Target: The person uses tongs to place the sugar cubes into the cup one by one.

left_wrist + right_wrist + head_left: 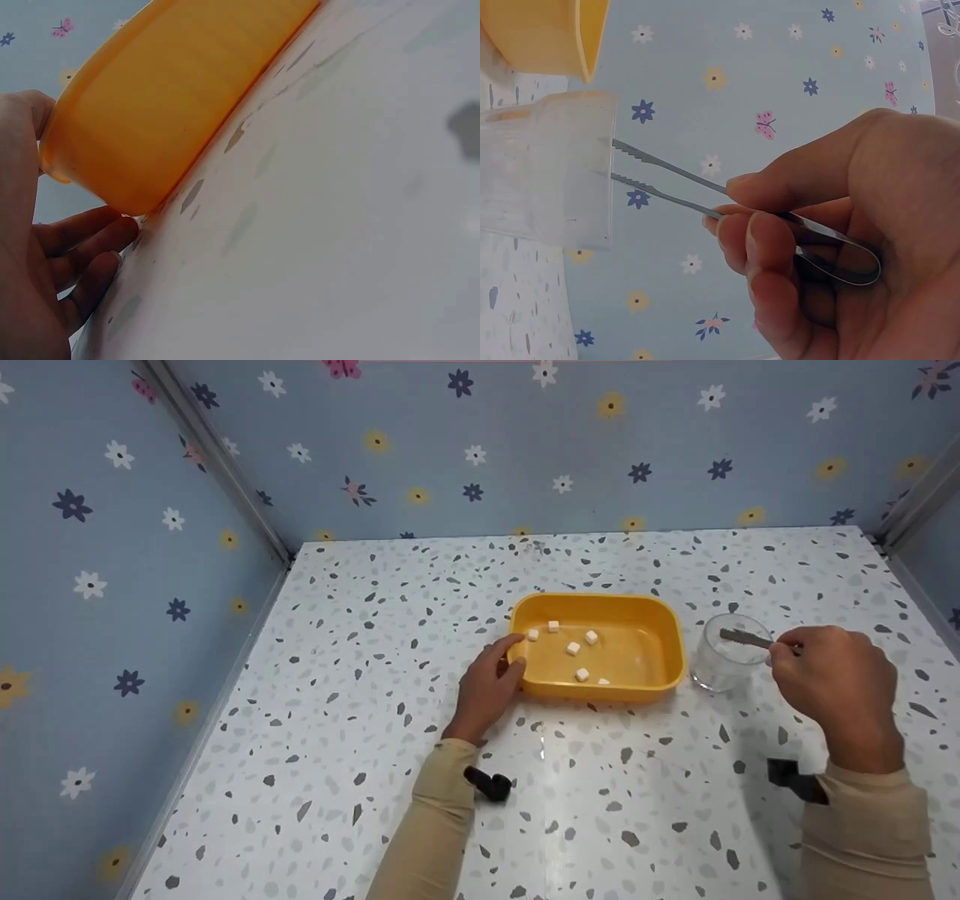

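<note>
My left hand [487, 690] grips the left end of a yellow plastic tub [600, 691], thumb and forefinger at its rim. In the left wrist view, the other fingers lie low beside the tub's corner. Several small white cubes [573, 648] are scattered on the tub's floor. My right hand [844, 679] holds small metal tongs [694, 178] between thumb and fingers. Their serrated tips are apart, with no cube visible between them, at the mouth of a clear glass [716, 666]. The glass stands upright just right of the tub; what it contains is hard to make out.
The speckled white tabletop [360, 660] carries the tub and glass. Flower-patterned blue panels [510, 450] rise at the back, left and right. Black wrist mounts [489, 784] sit on both sleeves.
</note>
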Tool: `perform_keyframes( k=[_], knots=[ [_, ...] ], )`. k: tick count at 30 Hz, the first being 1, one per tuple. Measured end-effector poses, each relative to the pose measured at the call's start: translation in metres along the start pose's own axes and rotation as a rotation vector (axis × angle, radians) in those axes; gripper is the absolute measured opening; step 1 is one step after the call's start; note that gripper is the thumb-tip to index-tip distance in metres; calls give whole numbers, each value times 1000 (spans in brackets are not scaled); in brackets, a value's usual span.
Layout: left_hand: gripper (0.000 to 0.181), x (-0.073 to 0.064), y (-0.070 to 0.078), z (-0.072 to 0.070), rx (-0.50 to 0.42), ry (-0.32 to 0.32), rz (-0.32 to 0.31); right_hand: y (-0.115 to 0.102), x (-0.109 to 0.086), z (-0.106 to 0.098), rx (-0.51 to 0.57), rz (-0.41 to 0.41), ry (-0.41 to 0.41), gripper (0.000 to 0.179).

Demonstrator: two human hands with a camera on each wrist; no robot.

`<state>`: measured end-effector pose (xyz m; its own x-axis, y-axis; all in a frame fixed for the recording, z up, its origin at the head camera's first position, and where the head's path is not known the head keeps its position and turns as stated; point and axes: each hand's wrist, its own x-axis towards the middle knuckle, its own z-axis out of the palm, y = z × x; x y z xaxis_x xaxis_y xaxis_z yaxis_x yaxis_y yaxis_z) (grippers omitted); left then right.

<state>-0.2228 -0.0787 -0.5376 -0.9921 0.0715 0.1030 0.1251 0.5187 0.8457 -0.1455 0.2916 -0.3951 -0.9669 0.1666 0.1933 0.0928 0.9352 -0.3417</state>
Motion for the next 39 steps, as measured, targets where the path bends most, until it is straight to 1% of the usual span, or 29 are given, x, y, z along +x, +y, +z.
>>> perform_keyframes(
  k=[9,16,22,30,39],
  knots=[
    [41,0,-1,-1,-4,5,5,-2,0,-2,-15,12,-37,28],
    [41,0,-1,0,-1,8,-6,-5,-1,-3,16,-24,-43,30],
    [43,1,0,0,-5,7,4,-6,0,-1,19,-35,-45,30],
    [41,1,-1,0,-5,7,16,-6,0,0,13,-27,-65,30],
    [41,1,-2,1,18,6,12,-5,-2,1,17,-15,-59,30]
  ],
)
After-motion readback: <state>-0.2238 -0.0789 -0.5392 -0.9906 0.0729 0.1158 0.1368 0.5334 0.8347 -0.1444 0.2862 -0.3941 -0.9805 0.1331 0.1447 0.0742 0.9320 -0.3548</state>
